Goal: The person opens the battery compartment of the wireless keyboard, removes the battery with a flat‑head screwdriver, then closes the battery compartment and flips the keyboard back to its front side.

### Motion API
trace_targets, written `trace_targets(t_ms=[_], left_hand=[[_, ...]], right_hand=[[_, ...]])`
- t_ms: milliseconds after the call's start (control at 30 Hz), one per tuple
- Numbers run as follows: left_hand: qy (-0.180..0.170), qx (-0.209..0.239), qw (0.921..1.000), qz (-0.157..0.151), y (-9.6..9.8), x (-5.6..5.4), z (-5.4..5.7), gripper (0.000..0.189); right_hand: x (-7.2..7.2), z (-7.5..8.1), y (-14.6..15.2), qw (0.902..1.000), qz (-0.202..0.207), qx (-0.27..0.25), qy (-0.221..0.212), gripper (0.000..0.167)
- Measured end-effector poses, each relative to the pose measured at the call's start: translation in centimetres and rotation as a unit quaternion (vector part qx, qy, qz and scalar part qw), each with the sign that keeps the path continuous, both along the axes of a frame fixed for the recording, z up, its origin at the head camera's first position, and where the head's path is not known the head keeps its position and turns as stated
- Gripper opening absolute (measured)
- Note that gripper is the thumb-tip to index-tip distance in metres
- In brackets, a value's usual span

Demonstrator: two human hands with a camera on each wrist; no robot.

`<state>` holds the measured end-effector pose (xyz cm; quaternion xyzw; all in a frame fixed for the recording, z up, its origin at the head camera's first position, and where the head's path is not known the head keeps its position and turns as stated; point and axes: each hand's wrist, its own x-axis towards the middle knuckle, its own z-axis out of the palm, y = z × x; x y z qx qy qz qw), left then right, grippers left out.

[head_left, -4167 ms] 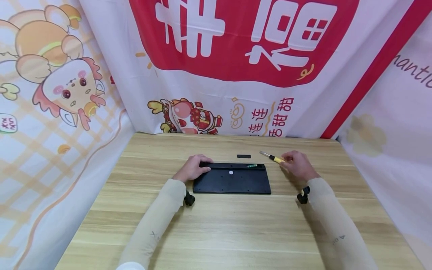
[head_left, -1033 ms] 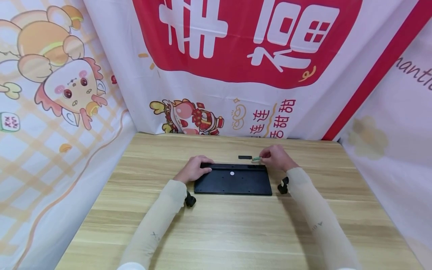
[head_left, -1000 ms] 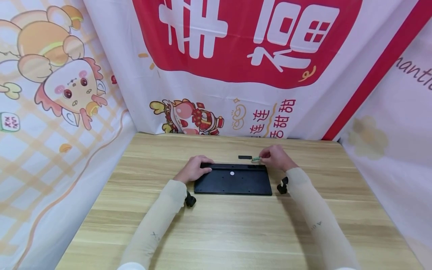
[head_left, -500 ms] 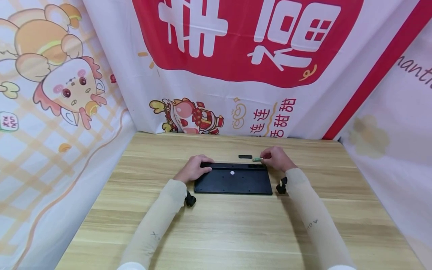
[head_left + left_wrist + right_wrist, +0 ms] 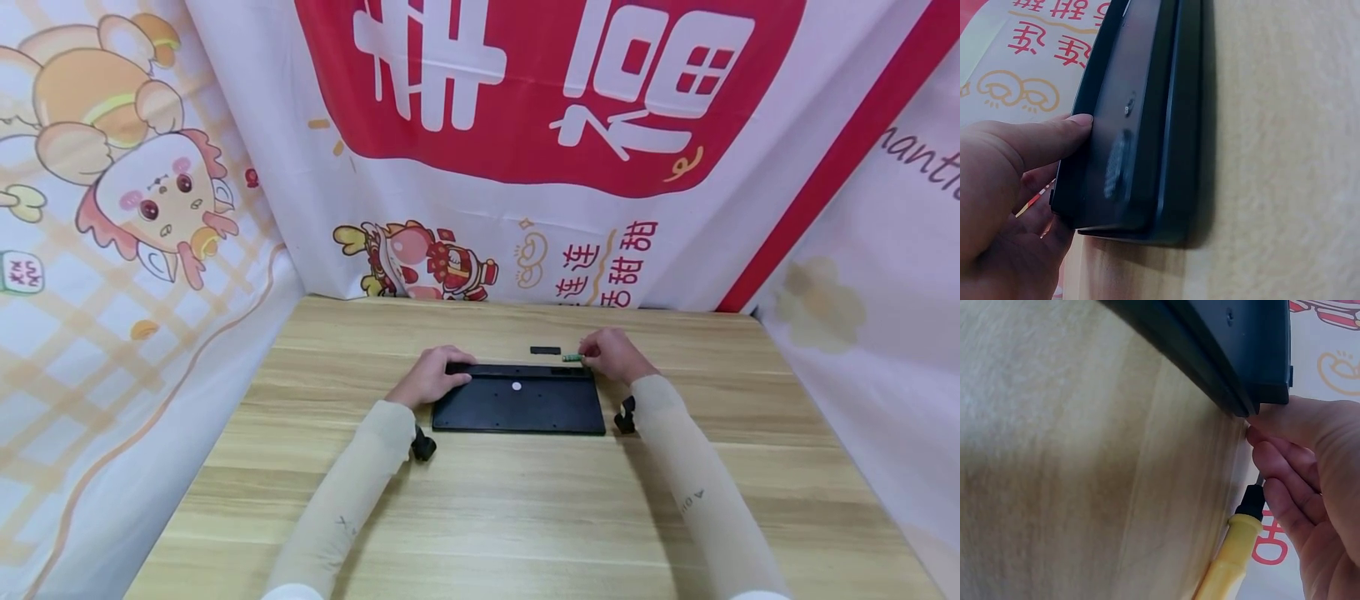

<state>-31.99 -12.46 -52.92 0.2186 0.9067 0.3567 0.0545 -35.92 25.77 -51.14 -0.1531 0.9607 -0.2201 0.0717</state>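
A black keyboard (image 5: 517,408) lies with its underside up on the wooden table, its small battery compartment (image 5: 567,371) uncovered at the far right. My left hand (image 5: 431,375) grips the keyboard's far left corner; in the left wrist view the thumb (image 5: 1075,128) presses its raised edge. Just beyond the far right corner, my right hand (image 5: 617,354) pinches the right end of a green battery (image 5: 572,357). Whether the battery touches the table, I cannot tell. A yellow-handled screwdriver (image 5: 1229,556) is beside the right fingers in the right wrist view; the hand mostly hides it from the head view.
A small black battery cover (image 5: 545,350) lies on the table (image 5: 525,508) behind the keyboard. Printed cloth (image 5: 420,183) hangs along the table's back and both sides.
Earlier the right hand held the screwdriver and the battery sat in its compartment. Now the battery is out in the right fingers, lowered slightly over the last second. The left hand stays.
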Motion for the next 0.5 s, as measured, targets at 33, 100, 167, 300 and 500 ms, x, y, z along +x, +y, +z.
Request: trace_targets(t_ms=[33, 100, 167, 300, 500], left_hand=[[-0.001, 0.0, 1.0, 0.0, 0.0, 0.0, 0.0, 0.03], [-0.003, 0.001, 1.0, 0.001, 0.0, 0.1, 0.1, 0.03], [-0.006, 0.002, 1.0, 0.001, 0.0, 0.2, 0.1, 0.03], [-0.005, 0.004, 1.0, 0.0, 0.0, 0.2, 0.0, 0.03], [-0.004, 0.009, 1.0, -0.001, -0.1, 0.1, 0.1, 0.029]], right_hand=[[0.0, 0.0, 0.0, 1.0, -0.002, 0.001, -0.003, 0.013], [0.0, 0.2, 0.0, 0.9999, -0.003, 0.003, -0.009, 0.013], [0.0, 0.3, 0.0, 0.9999, 0.001, 0.01, -0.011, 0.014], [0.2, 0.9, 0.2, 0.9998, 0.013, 0.012, 0.002, 0.016], [0.2, 2.6, -0.4, 0.9992, 0.032, 0.015, 0.021, 0.02]])
